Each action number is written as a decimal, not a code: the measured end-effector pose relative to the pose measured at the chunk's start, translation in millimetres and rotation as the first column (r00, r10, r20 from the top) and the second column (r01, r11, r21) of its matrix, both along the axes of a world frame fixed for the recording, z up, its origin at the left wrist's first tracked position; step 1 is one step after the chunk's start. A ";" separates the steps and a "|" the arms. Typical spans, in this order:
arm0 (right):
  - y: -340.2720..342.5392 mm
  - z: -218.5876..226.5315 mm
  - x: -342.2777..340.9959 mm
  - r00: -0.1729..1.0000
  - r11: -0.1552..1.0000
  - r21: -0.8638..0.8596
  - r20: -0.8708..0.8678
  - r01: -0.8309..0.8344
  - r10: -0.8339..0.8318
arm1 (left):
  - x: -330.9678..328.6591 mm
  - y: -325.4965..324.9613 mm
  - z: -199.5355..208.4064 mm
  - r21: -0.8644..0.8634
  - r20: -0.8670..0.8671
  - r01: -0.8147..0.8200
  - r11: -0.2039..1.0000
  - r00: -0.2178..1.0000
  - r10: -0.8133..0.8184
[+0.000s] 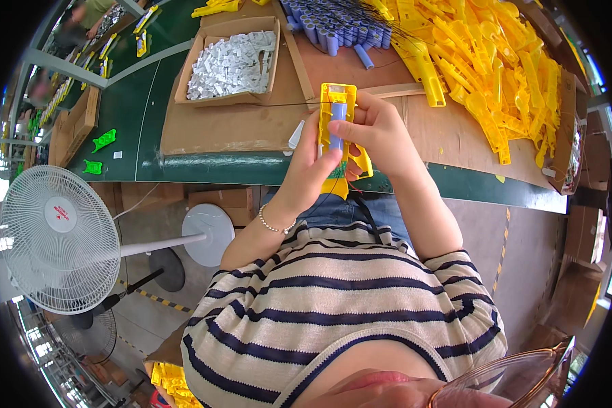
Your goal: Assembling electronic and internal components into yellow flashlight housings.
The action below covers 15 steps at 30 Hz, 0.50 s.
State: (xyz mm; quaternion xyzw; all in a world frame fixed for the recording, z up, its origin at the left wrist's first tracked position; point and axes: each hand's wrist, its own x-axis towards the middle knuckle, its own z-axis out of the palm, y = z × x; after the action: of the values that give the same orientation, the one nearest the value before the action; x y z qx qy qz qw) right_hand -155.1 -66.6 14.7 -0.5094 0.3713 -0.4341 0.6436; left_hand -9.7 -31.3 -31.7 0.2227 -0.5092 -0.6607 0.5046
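In front of my body, just over the table's near edge, my left hand [307,171] is closed around a long yellow plastic housing [330,90]. Inside the housing lies a blue cylindrical battery cell [338,112], and a thin dark wire runs off to the left from it. My right hand [386,134] is closed at the other side, its thumb pressed on the cell and its fingers partly hidden behind the housing. A green circuit board [340,168] shows below my left thumb. Another yellow plastic part [364,163] sits under my right hand.
A cardboard box [273,75] of small white parts stands left of my hands. Several blue cells [330,34] with wires lie at the back, beside a large heap of yellow housings [496,75]. Two green pieces [104,140] lie left. A white fan [61,234] stands left.
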 end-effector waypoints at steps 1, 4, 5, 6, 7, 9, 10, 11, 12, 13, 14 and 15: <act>0.6 1.0 5.0 0.998 0.999 0.045 -0.061 0.004 -0.001 | 0.9 0.7 -3.2 0.071 0.035 -0.052 0.996 0.998 0.049; 1.0 3.7 20.8 0.986 0.992 0.129 -0.164 -0.006 0.027 | 12.8 2.6 -7.2 0.159 0.015 -0.127 0.979 0.992 0.126; -0.7 1.7 24.8 0.981 0.992 0.119 -0.184 -0.046 0.068 | 18.5 3.4 -9.6 0.182 0.009 -0.135 0.974 0.991 0.135; -3.5 -1.4 28.6 0.973 0.990 0.110 -0.203 -0.086 0.107 | 24.4 4.4 -10.6 0.205 0.002 -0.142 0.968 0.989 0.145; -11.0 -8.8 31.8 0.978 0.994 0.011 -0.176 -0.109 0.110 | 30.8 7.0 -10.4 0.205 0.000 -0.150 0.967 0.988 0.154; -35.8 -4.8 38.5 0.990 0.997 -0.057 -0.135 -0.043 0.035 | 44.3 13.6 -7.9 0.242 -0.010 -0.204 0.948 0.977 0.213; -51.8 -2.7 43.3 0.995 0.992 -0.124 -0.085 0.039 -0.050 | 51.2 14.0 -10.5 0.243 -0.014 -0.211 0.947 0.975 0.220; -71.8 -2.8 50.1 0.995 0.992 -0.125 -0.088 0.032 -0.043 | 58.2 13.6 -14.9 0.258 -0.028 -0.254 0.932 0.962 0.270; -94.9 -4.4 59.8 0.934 0.907 -0.421 -0.317 0.016 -0.164 | 64.5 13.7 -18.0 0.275 -0.039 -0.301 0.913 0.946 0.323; -118.0 -5.4 67.7 0.808 0.742 -0.666 -0.476 -0.073 -0.348 | 67.7 11.8 -15.3 0.286 -0.041 -0.323 0.902 0.937 0.348; -140.4 -12.9 80.0 0.722 0.643 -0.745 -0.542 -0.177 -0.430 | 70.1 9.9 -14.4 0.286 -0.044 -0.324 0.902 0.936 0.350; -157.9 -17.2 94.1 0.586 0.643 -0.674 -0.702 -0.363 -0.405 | 73.4 9.4 -14.7 0.305 -0.028 -0.349 0.886 0.927 0.374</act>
State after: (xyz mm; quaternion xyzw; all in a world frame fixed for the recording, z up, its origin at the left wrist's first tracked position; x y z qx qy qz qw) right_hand -61.0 -224.5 -2.5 -0.8634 0.4076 -0.2741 0.1148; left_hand 63.8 -21.8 -46.4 0.3575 -0.3323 -0.6324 0.6015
